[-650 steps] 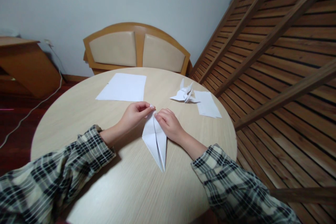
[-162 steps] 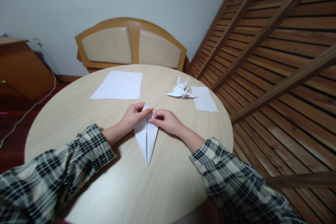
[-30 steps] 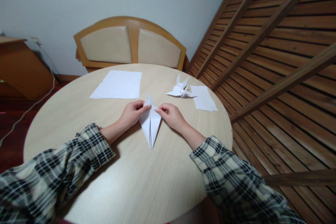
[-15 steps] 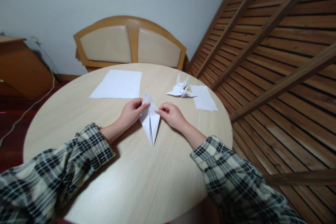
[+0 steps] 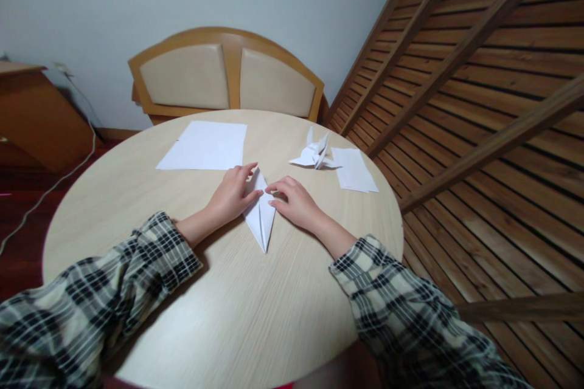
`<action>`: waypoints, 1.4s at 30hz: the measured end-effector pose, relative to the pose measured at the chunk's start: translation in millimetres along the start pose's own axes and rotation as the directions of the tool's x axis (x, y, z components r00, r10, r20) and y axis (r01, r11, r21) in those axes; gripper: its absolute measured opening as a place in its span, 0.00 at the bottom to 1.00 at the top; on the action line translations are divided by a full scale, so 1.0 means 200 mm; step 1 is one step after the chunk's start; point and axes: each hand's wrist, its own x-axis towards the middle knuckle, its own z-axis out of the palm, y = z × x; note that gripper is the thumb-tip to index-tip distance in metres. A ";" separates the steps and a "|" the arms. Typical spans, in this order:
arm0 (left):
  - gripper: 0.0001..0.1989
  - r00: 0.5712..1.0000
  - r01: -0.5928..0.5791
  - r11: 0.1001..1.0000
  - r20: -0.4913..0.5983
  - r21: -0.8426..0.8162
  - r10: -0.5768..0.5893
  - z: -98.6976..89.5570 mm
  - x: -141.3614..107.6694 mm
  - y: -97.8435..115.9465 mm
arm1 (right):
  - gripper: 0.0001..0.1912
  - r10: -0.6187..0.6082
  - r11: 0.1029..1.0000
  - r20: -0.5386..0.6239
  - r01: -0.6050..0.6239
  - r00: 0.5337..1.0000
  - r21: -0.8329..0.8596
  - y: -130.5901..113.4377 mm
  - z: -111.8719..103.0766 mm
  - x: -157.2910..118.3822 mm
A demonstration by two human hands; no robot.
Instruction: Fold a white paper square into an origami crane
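A white folded paper (image 5: 262, 219), shaped like a long kite with a slit down its lower half, lies on the round table with a point towards me. My left hand (image 5: 232, 193) is at its left side, fingers apart. The left thumb touches the middle of the paper and the index finger is stretched near the far tip. My right hand (image 5: 294, 202) is at the right edge with thumb and index finger apart, their tips resting on the paper. Both hands partly cover its upper half.
A folded paper crane (image 5: 314, 152) stands at the back right, beside white paper sheets (image 5: 356, 171). A larger white sheet (image 5: 205, 146) lies at the back left of the pale wooden table (image 5: 219, 310). Behind it is a padded headboard (image 5: 235, 73); wooden slats (image 5: 479, 152) slope on the right.
Both hands have loosened from their pinch on the folded paper. The left index finger has stretched out towards the far tip, and the right fingers have spread. The paper lies flatter.
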 end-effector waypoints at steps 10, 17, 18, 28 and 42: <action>0.12 0.952 -0.257 0.950 0.215 0.179 0.217 -0.07 -0.05 0.05 | 0.12 0.001 0.979 0.082 0.016 0.997 -0.205 -0.02 -0.01 -0.02; 0.25 0.898 -0.233 0.953 0.420 0.195 0.134 -0.08 -0.10 0.02 | 0.13 0.006 0.967 0.112 0.023 0.994 -0.255 -0.04 -0.03 -0.03; 0.28 0.886 -0.232 0.954 0.447 0.189 0.126 -0.09 -0.11 0.01 | 0.13 0.003 0.966 0.115 0.027 0.993 -0.256 -0.04 -0.03 -0.03; 0.40 0.793 -0.250 0.957 0.598 0.147 0.115 -0.11 -0.08 -0.05 | 0.31 0.020 0.961 0.252 0.050 0.967 -0.270 -0.03 -0.05 -0.04; 0.27 0.901 -0.299 0.947 0.361 0.119 0.239 -0.13 -0.04 0.02 | 0.29 0.034 0.967 0.219 0.023 0.975 -0.254 0.01 -0.08 -0.05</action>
